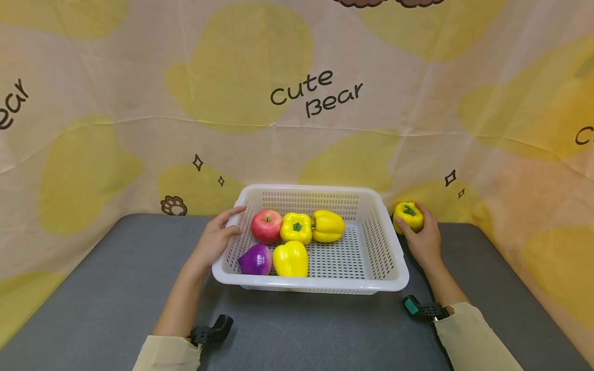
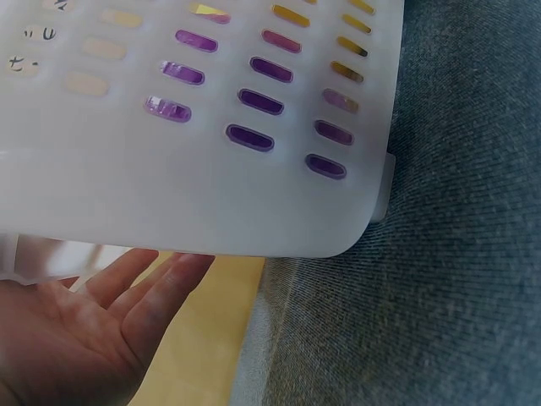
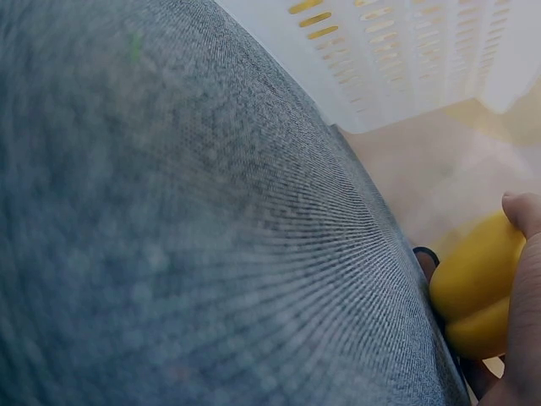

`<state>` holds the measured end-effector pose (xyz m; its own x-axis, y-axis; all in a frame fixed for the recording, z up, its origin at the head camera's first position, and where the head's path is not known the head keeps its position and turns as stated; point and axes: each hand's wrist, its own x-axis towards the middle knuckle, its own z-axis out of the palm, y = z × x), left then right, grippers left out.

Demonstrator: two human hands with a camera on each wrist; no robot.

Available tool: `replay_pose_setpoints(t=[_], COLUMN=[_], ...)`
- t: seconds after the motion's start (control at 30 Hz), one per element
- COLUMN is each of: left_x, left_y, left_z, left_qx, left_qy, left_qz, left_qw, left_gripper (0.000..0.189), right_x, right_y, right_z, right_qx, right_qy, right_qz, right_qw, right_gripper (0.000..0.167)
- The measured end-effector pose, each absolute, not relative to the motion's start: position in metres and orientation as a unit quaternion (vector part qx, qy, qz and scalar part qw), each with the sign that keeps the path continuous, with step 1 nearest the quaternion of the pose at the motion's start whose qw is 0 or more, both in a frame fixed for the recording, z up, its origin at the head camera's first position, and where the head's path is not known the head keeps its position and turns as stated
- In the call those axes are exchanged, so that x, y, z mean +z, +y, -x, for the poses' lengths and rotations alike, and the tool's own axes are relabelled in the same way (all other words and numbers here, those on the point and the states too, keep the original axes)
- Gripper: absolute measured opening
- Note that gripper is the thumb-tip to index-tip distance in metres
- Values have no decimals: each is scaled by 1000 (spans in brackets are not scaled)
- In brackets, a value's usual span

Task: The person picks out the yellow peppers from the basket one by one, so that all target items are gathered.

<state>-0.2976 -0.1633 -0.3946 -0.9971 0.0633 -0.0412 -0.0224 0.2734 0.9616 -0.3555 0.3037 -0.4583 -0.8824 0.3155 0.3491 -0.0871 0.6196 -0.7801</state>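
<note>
A white slotted plastic basket (image 1: 312, 283) stands on the grey table. My left hand (image 1: 216, 242) holds its left rim, thumb and forefinger over the edge, other fingers showing at the wall's far end in the left wrist view. Inside, toward the left, lie a red apple (image 1: 266, 226), a purple onion-shaped vegetable (image 1: 256, 259) and yellow bell peppers (image 1: 296, 228), (image 1: 328, 226), (image 1: 291, 259). Just outside the basket's right end, my right hand (image 1: 424, 239) grips another yellow bell pepper (image 1: 408, 217), green stem upward. Its yellow side also shows between thumb and fingers in the right wrist view.
A pale cloth (image 1: 315, 46) with yellow patches and "Cute Bear" lettering hangs behind the table (image 1: 125, 288). Dark straps (image 1: 211, 332), (image 1: 424, 309) sit on both wrists. The basket's right part shows bare slotted floor (image 1: 352, 252).
</note>
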Motion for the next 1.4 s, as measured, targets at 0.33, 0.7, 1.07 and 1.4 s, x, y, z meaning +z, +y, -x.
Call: replay_pose_setpoints(t=[0.33,0.7,1.07,1.4], left_x=[-396,-396,-395,-395], left_y=[-164,-164,-164,-164], left_z=[299,298,299,299], left_qx=[602,599,595,595], left_qy=[798,800,803,803], left_qz=[-15,-20,-20,-19], left_qw=[32,28,25,27], left_gripper=[58,58,58,58], right_x=[-458,-460,-459,-458], right_y=[303,304,304,303], right_z=[355,357,356,355], right_qx=[432,433,435,435], right_qy=[-869,-868,-865,-865], right_qz=[65,62,61,59], right_qw=[230,234,243,245], right_gripper=[74,76,76,76])
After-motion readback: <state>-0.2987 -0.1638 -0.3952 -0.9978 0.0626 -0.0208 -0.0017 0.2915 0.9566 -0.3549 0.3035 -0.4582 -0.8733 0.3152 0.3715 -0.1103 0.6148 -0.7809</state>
